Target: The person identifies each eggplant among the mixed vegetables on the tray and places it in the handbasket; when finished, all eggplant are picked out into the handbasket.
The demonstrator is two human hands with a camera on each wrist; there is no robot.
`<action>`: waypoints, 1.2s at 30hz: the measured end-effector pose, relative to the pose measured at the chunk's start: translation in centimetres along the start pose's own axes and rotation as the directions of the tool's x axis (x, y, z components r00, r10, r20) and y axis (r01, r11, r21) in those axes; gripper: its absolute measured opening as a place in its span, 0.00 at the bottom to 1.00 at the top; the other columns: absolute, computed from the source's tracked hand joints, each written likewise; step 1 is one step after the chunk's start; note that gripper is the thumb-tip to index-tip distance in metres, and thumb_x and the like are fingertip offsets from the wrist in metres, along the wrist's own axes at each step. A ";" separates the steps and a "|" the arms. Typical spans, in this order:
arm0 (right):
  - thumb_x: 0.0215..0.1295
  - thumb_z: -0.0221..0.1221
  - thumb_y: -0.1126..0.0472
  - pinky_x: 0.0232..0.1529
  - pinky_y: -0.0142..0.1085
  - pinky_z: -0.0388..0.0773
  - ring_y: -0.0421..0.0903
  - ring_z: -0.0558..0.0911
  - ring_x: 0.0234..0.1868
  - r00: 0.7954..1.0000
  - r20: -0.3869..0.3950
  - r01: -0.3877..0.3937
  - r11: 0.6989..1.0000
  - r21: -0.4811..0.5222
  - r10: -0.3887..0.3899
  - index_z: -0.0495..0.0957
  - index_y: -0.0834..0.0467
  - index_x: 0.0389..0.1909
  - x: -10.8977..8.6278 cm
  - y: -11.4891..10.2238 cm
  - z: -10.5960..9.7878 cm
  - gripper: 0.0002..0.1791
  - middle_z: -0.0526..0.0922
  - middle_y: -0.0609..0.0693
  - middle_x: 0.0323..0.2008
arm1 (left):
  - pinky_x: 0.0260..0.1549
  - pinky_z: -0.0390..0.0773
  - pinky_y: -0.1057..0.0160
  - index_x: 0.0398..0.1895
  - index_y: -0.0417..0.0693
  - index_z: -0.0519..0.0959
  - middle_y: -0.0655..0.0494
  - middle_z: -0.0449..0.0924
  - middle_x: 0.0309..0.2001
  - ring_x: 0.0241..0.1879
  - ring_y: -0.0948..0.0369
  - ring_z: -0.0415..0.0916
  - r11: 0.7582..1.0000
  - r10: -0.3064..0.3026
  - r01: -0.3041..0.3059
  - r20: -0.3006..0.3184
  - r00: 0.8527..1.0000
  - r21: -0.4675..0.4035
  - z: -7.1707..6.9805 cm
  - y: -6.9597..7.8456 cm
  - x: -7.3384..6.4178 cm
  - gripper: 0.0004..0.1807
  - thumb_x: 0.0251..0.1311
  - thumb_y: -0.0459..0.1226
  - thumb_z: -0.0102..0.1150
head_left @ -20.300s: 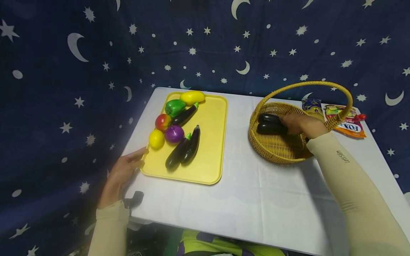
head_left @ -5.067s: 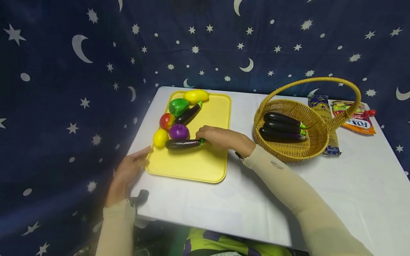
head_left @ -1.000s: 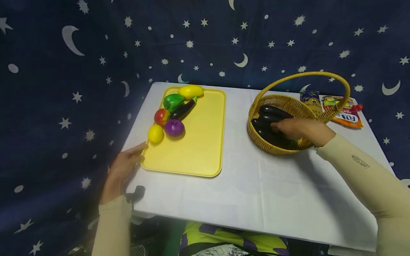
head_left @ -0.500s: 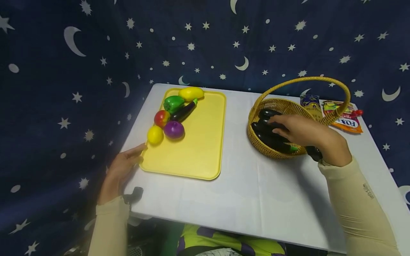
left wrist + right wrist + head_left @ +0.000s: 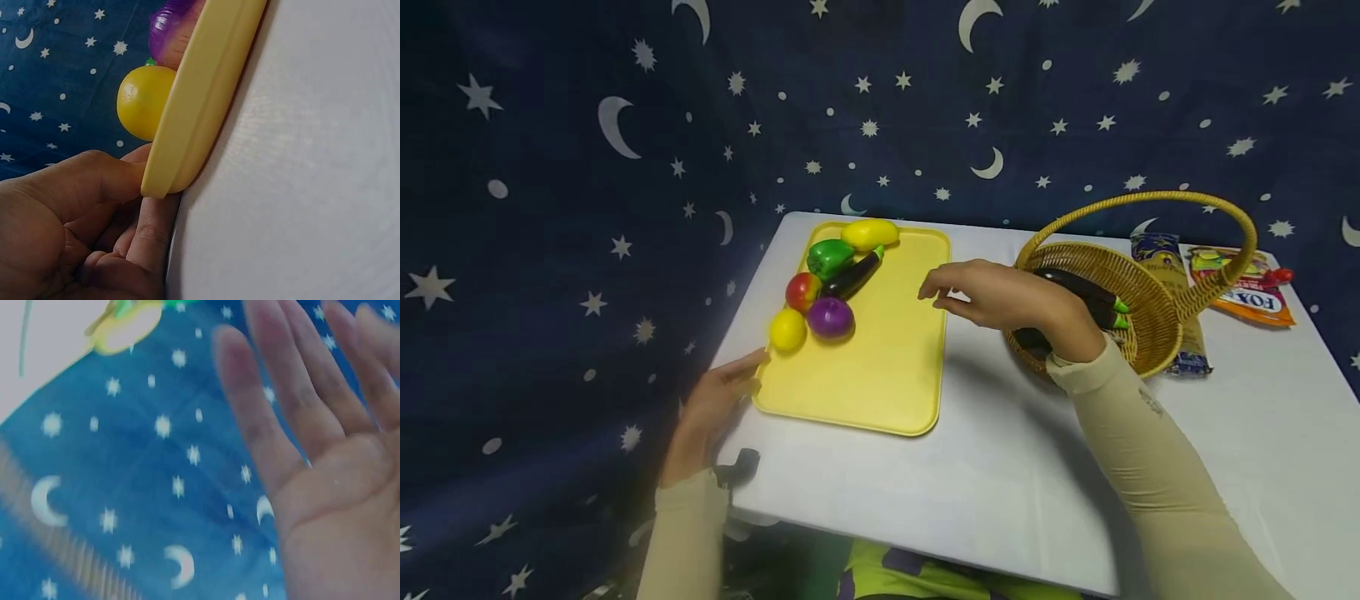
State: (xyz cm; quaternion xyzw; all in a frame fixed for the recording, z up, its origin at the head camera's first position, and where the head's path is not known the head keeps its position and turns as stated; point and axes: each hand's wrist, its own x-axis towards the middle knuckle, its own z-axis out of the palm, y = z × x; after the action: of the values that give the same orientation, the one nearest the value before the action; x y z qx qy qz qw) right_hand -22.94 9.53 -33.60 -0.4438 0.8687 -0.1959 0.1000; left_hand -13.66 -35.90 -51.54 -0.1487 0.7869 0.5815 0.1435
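Note:
On the yellow tray's [image 5: 880, 383] left rim, my left hand [image 5: 711, 408] pinches the edge; in the left wrist view its thumb [image 5: 106, 178] lies at the rim and a finger goes beneath. Raised near the tray's right edge, my right hand [image 5: 1000, 296] holds nothing, its fingers loosely bent; the right wrist view shows a bare palm [image 5: 344, 506]. Dark eggplants [image 5: 1078, 287] lie in the wicker basket [image 5: 1157, 333], partly hidden by the right hand and wrist. One eggplant [image 5: 853, 277] lies on the tray beside a green bell pepper [image 5: 831, 258].
Also on the tray are a yellow mango-shaped fruit [image 5: 870, 234], a red-yellow fruit [image 5: 802, 292], a purple round vegetable [image 5: 831, 318] and a lemon [image 5: 787, 330]. The basket's tall handle [image 5: 1180, 197] arches up. Behind it lie a blue-gold packet [image 5: 1165, 262] and a FOX'S bag [image 5: 1247, 292].
Two eggplants from the tray's front have gone since the earliest frame, and the basket has gained eggplants. My right hand has just left the basket, moving left toward the tray. The left hand stays put.

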 end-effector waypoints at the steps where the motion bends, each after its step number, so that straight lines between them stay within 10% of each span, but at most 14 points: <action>1: 0.78 0.59 0.64 0.63 0.47 0.85 0.48 0.86 0.58 1.000 -0.002 0.007 1.000 0.001 -0.007 0.81 0.54 0.61 1.2 0.1 0.3 0.15 0.87 0.50 0.58 | 0.87 0.48 0.44 0.78 0.54 0.71 0.55 0.64 0.82 0.86 0.50 0.52 1.000 -0.001 0.001 0.002 1.000 -0.009 0.2 -0.1 0.0 0.32 0.72 0.32 0.61; 7: 0.76 0.60 0.68 0.79 0.51 0.73 0.55 0.75 0.72 1.000 0.009 -0.002 0.998 -0.056 0.003 0.71 0.58 0.72 8.1 1.9 2.6 0.26 0.77 0.57 0.70 | 0.87 0.50 0.44 0.77 0.57 0.73 0.56 0.67 0.81 0.86 0.50 0.53 1.000 0.000 0.000 0.000 1.000 0.031 0.5 -0.6 -0.1 0.31 0.72 0.34 0.61; 15: 0.75 0.55 0.71 0.78 0.51 0.73 0.58 0.77 0.66 0.995 0.043 -0.080 0.971 -0.226 0.092 0.70 0.57 0.73 14.3 5.2 6.1 0.27 0.78 0.59 0.64 | 0.85 0.55 0.44 0.77 0.54 0.73 0.52 0.69 0.80 0.85 0.48 0.56 0.999 0.048 -0.049 0.015 0.999 0.024 0.3 -0.5 0.2 0.31 0.71 0.34 0.63; 31: 0.78 0.55 0.65 0.85 0.54 0.62 0.60 0.68 0.80 0.978 0.054 -0.191 0.965 -0.177 0.204 0.65 0.57 0.72 17.6 7.6 8.4 0.24 0.73 0.60 0.70 | 0.86 0.52 0.44 0.76 0.53 0.74 0.52 0.69 0.80 0.85 0.48 0.56 0.999 0.038 -0.038 0.009 0.999 0.017 -0.1 0.4 0.4 0.31 0.69 0.32 0.62; 36: 0.78 0.54 0.66 0.78 0.56 0.73 0.60 0.70 0.74 0.973 0.039 -0.211 0.949 -0.235 0.227 0.67 0.55 0.71 17.9 7.7 8.8 0.24 0.71 0.60 0.67 | 0.86 0.53 0.45 0.76 0.52 0.74 0.51 0.69 0.80 0.85 0.48 0.56 0.999 0.036 -0.035 0.013 0.999 -0.026 -0.6 0.1 0.3 0.31 0.69 0.31 0.62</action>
State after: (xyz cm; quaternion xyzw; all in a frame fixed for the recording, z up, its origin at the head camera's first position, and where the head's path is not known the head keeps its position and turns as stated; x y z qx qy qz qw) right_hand -36.04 -3.10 -44.83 -0.3594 0.9256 -0.0675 0.0980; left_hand -14.05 -36.50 -51.41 -0.1325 0.7809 0.5949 0.1367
